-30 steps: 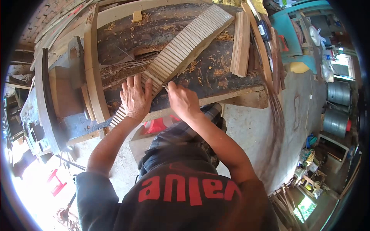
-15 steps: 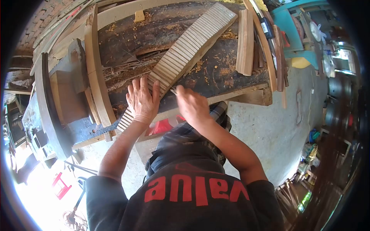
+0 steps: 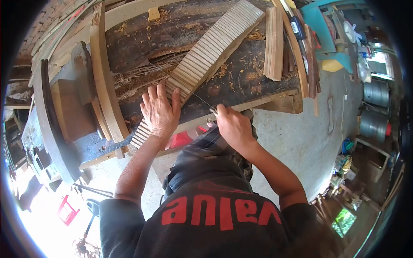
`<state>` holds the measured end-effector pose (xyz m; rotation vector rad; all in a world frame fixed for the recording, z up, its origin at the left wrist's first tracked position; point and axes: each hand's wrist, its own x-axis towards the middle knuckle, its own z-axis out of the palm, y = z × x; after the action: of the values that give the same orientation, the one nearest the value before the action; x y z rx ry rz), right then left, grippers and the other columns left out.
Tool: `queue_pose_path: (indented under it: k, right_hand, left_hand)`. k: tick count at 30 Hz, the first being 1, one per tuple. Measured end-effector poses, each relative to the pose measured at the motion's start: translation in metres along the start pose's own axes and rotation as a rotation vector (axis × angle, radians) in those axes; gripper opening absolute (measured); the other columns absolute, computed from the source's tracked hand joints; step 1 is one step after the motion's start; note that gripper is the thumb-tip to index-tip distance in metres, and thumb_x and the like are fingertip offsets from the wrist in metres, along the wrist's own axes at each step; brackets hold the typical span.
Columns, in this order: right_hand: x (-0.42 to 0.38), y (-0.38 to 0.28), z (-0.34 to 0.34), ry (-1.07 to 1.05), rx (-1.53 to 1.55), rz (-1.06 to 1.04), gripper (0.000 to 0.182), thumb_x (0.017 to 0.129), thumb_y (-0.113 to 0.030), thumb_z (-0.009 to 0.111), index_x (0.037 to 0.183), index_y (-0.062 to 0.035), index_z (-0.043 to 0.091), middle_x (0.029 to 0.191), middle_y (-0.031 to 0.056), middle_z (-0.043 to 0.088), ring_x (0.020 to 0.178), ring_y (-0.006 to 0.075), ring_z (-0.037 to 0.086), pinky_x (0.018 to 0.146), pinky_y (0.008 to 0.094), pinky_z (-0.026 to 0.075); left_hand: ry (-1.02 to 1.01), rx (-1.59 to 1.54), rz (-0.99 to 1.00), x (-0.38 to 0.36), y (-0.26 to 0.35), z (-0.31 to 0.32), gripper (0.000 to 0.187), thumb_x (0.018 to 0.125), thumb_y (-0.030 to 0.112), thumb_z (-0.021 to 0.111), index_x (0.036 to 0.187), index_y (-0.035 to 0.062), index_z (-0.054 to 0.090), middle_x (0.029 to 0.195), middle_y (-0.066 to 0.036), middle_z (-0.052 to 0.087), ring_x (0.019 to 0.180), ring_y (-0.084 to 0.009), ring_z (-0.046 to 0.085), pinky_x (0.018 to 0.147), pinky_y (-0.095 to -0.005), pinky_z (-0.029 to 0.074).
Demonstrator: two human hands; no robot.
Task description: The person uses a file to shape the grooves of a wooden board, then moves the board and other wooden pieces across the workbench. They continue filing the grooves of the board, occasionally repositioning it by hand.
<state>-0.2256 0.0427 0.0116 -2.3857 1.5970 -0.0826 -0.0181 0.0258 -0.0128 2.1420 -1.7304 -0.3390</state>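
A long, gently curved wooden piece [image 3: 215, 41] with close-set grooves across its top lies diagonally on the dark workbench. My left hand [image 3: 160, 112] rests flat on its near end, fingers spread and thumb out to the right. Closed at the bench's front edge, my right hand [image 3: 234, 129] grips the end of a thin, wire-like metal rod [image 3: 203, 100]. The rod runs from my fist up and left across the grooved top, just past my left fingertips. My fingers hide the end I hold.
Wood shavings litter the dark bench [image 3: 232, 84]. A curved wooden rail [image 3: 103, 77] lies to the left, and short wooden strips [image 3: 273, 47] lie at the right. A small yellowish block [image 3: 153, 14] sits at the back. A red stool [image 3: 68, 210] stands on the floor.
My right hand has moved right and toward my body, drawing the thin rod across the grooved wood. My left hand stays on the wood.
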Motion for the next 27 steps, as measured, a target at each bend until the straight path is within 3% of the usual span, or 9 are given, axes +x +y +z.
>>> queue_pose_path:
  k: [6, 8, 13, 16, 18, 27]
  right_hand:
    - [0.044, -0.017, 0.018, 0.047, 0.086, -0.057, 0.012, 0.088, -0.012, 0.058, 0.087, -0.0062, 0.048, 0.070, 0.0136, 0.063, 0.062, 0.0317, 0.067, 0.052, 0.0413, 0.054]
    - [0.054, -0.029, 0.015, 0.052, -0.046, -0.045, 0.011, 0.088, -0.011, 0.058, 0.086, -0.0066, 0.048, 0.071, 0.0139, 0.063, 0.062, 0.0312, 0.067, 0.052, 0.0412, 0.053]
    - [-0.033, 0.028, 0.009, 0.091, 0.121, -0.021, 0.010, 0.089, -0.012, 0.058, 0.089, -0.0044, 0.052, 0.069, 0.0156, 0.062, 0.063, 0.0350, 0.064, 0.054, 0.0447, 0.050]
    - [-0.095, 0.058, -0.009, -0.035, 0.137, 0.038, 0.011, 0.091, -0.014, 0.056, 0.092, -0.0029, 0.054, 0.071, 0.0182, 0.062, 0.064, 0.0379, 0.063, 0.056, 0.0466, 0.049]
    - [-0.112, 0.063, -0.023, -0.071, 0.269, 0.185, 0.013, 0.091, -0.017, 0.057, 0.094, -0.0048, 0.053, 0.073, 0.0167, 0.062, 0.064, 0.0378, 0.062, 0.056, 0.0468, 0.049]
    - [-0.029, 0.021, -0.006, 0.134, 0.159, 0.004, 0.017, 0.095, -0.019, 0.053, 0.089, -0.0035, 0.051, 0.072, 0.0185, 0.061, 0.066, 0.0391, 0.062, 0.056, 0.0461, 0.048]
  left_hand:
    - [-0.021, -0.018, -0.020, 0.000, 0.001, -0.001, 0.051, 0.094, 0.045, 0.050, 0.126, 0.0055, 0.053, 0.111, -0.017, 0.054, 0.102, -0.0352, 0.052, 0.085, -0.0489, 0.040]
    - [-0.013, -0.001, -0.017, 0.000, 0.001, -0.002, 0.052, 0.094, 0.046, 0.050, 0.127, 0.0054, 0.053, 0.111, -0.017, 0.054, 0.102, -0.0350, 0.052, 0.085, -0.0487, 0.040]
    - [-0.022, -0.035, -0.044, 0.000, 0.000, -0.003, 0.049, 0.093, 0.043, 0.053, 0.127, 0.0070, 0.052, 0.112, -0.017, 0.055, 0.103, -0.0349, 0.052, 0.085, -0.0483, 0.041]
    - [-0.019, -0.065, -0.056, 0.001, 0.001, -0.006, 0.050, 0.093, 0.042, 0.052, 0.129, 0.0083, 0.049, 0.109, -0.015, 0.054, 0.101, -0.0338, 0.052, 0.084, -0.0476, 0.040]
    - [0.000, -0.071, -0.032, 0.000, 0.001, -0.004, 0.049, 0.093, 0.042, 0.052, 0.130, 0.0091, 0.048, 0.108, -0.015, 0.055, 0.101, -0.0335, 0.052, 0.084, -0.0475, 0.040]
    - [-0.027, -0.080, -0.050, -0.003, 0.001, -0.010, 0.053, 0.092, 0.041, 0.053, 0.137, 0.0144, 0.047, 0.111, -0.014, 0.055, 0.103, -0.0325, 0.052, 0.086, -0.0462, 0.041]
